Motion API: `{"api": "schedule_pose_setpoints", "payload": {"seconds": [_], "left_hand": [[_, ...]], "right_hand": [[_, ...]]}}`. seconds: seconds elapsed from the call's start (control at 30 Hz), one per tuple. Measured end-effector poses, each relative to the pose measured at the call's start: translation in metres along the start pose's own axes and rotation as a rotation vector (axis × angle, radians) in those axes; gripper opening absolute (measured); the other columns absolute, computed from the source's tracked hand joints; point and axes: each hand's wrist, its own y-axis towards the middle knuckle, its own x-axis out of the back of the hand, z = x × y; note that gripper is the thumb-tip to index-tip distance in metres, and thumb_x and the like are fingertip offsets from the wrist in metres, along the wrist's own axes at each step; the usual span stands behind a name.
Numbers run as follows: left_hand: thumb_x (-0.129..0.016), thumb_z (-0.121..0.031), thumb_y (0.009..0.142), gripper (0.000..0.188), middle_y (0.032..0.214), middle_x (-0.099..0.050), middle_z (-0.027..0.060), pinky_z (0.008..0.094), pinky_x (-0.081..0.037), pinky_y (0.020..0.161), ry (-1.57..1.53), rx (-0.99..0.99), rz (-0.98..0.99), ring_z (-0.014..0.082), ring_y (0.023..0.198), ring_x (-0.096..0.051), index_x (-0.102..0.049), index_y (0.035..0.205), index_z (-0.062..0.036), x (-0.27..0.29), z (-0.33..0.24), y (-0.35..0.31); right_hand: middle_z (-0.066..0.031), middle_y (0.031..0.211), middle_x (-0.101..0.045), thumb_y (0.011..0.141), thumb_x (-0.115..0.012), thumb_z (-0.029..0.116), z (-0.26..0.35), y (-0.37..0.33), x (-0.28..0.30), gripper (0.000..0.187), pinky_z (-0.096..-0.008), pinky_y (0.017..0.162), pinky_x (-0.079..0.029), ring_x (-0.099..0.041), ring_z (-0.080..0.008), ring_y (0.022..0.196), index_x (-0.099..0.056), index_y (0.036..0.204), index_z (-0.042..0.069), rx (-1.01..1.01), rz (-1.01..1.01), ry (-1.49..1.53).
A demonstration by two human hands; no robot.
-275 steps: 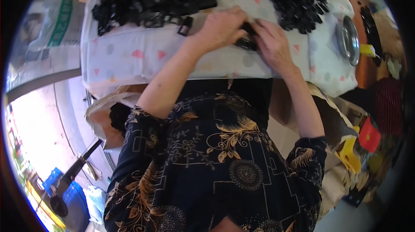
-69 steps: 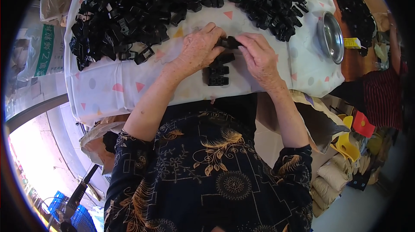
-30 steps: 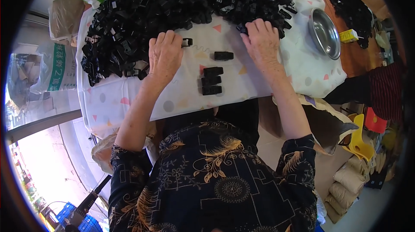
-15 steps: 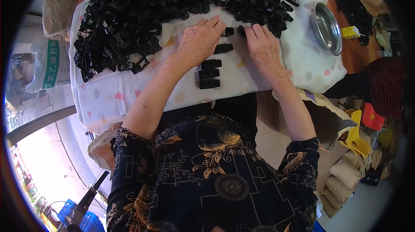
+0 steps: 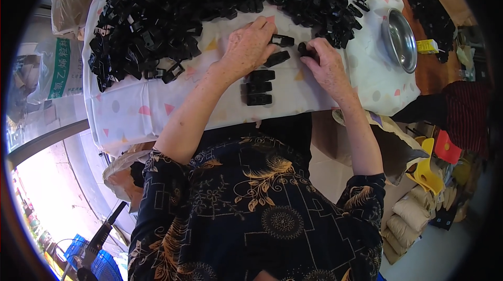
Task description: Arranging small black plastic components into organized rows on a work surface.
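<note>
My left hand [image 5: 250, 42] is closed at the far side of a small row, its fingertips on a black plastic part [image 5: 283, 40] that sticks out to the right. Just below those fingers a second black plastic piece [image 5: 276, 59] lies tilted on the cloth. To the right, my right hand [image 5: 326, 60] pinches another small black part [image 5: 302, 49] between thumb and fingers, its end pointing left. Nearer to me, three black blocks [image 5: 260, 87] lie side by side in a column. A big heap of similar black parts [image 5: 157, 19] spreads behind both hands.
A white patterned cloth [image 5: 157, 116] covers the table. At the right stand a steel bowl [image 5: 402, 40] and a small yellow box [image 5: 427, 46]. An open sack [image 5: 390, 142] is below the right table edge, near a yellow chair [image 5: 425, 171]. Plastic bags [image 5: 70, 6] sit at the left.
My right hand has drawn slightly nearer and to the right, its thumb now showing against the part. The loose piece below my left hand has turned to a slant.
</note>
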Motion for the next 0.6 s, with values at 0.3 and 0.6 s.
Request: {"api": "schedule_pose_setpoints", "payload": {"seconds": [0.3,0.6], "left_hand": [[-0.073,-0.02,0.085,0.033,0.129,-0.055,0.0075,0.0456,-0.05,0.093,-0.089,0.019,0.025,0.032,0.115,-0.06,-0.059,0.112,-0.0083,0.003,-0.001,0.001],[-0.072,-0.019,0.084,0.035,0.138,-0.052,0.0055,0.0462,-0.047,0.097,-0.134,0.066,0.092,0.0306,0.12,-0.058,-0.06,0.116,-0.0092,0.0,0.002,0.001]], "right_hand": [[-0.0094,0.1,-0.061,0.087,-0.068,-0.004,0.025,0.021,-0.001,0.028,-0.03,0.075,-0.051,-0.062,-0.0221,0.082,-0.067,0.113,0.003,0.09,-0.133,0.083],[-0.0077,0.091,-0.058,0.073,-0.073,-0.005,0.019,0.029,-0.012,0.031,-0.0362,0.075,-0.052,-0.06,-0.0266,0.084,-0.069,0.103,0.002,0.412,-0.063,-0.195]]}}
